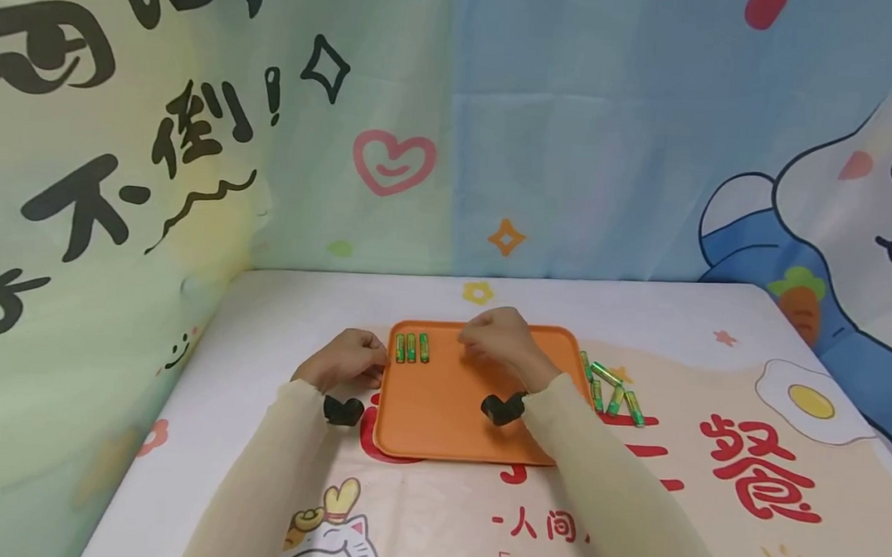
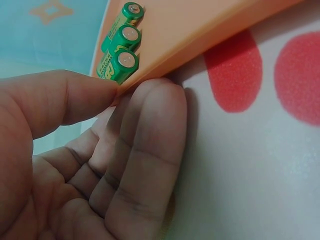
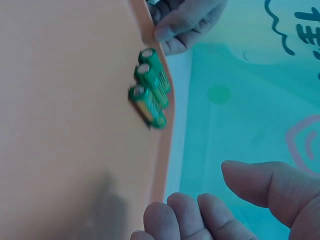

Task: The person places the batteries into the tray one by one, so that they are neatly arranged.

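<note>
An orange tray (image 1: 440,415) lies on the table, with three green batteries (image 1: 411,348) side by side near its upper left corner. At the tray's left edge, my left hand (image 1: 349,359) holds the rim, thumb on top and fingers along the outside. The left wrist view shows that thumb beside the nearest battery (image 2: 120,65). My right hand (image 1: 505,341) is above the tray's far edge, right of the three batteries. In the right wrist view its thumb and fingers (image 3: 187,215) are apart, with nothing between them.
Several more green batteries (image 1: 616,398) lie loose on the printed tablecloth (image 1: 704,522), just right of the tray. Some lean against or touch one another. A printed curtain (image 1: 571,151) hangs behind the table.
</note>
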Tool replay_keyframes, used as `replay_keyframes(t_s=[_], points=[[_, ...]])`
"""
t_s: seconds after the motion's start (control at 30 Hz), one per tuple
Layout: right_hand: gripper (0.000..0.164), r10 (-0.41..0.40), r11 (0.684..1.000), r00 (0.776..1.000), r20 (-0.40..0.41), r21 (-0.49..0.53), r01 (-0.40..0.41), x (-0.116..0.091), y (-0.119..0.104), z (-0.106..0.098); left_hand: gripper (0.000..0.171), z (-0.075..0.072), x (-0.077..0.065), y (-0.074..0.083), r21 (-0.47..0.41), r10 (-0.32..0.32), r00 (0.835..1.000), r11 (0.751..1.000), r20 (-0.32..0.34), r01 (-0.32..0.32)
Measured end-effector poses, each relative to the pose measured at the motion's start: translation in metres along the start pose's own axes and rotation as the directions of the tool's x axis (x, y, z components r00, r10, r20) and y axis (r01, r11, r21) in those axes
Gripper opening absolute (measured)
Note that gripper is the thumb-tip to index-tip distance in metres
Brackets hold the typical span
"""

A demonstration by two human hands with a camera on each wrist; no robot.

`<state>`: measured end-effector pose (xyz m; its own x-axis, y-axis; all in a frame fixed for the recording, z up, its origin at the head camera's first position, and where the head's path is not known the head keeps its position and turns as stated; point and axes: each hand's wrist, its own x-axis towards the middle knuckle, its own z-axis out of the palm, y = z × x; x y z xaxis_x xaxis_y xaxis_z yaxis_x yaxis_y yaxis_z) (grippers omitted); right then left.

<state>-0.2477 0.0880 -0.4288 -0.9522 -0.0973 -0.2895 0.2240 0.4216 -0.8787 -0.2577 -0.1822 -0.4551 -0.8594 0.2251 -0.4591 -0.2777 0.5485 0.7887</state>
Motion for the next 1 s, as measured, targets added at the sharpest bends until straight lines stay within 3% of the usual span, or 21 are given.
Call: replay_keyframes(t_s=[0.23, 0.37, 0.67, 1.0], points=[[0.026, -0.035, 0.999, 0.998, -0.051, -0.041, 0.032, -0.029, 0.020, -0.042, 0.017, 0.001, -0.002, 0.001, 0.021, 0.007, 1.000, 1.000, 0.015, -0.008], [0.026, -0.015, 0.997, 0.994, -0.107, -0.071, 0.008, -0.044, 0.033, -0.064, 0.018, 0.003, -0.003, 0.002, 0.027, 0.009, 1.000, 1.000, 0.022, -0.009], [0.027, 0.103, 0.994, 0.971, -0.216, -0.009, -0.107, -0.079, 0.070, -0.107, 0.018, 0.006, -0.004, -0.001, 0.013, 0.051, 0.998, 0.999, 0.049, -0.051], [0.031, 0.197, 0.967, 0.926, -0.322, -0.092, -0.237, -0.112, 0.109, -0.147, 0.022, 0.008, -0.008, 0.002, 0.060, 0.038, 0.998, 0.997, 0.059, -0.041]])
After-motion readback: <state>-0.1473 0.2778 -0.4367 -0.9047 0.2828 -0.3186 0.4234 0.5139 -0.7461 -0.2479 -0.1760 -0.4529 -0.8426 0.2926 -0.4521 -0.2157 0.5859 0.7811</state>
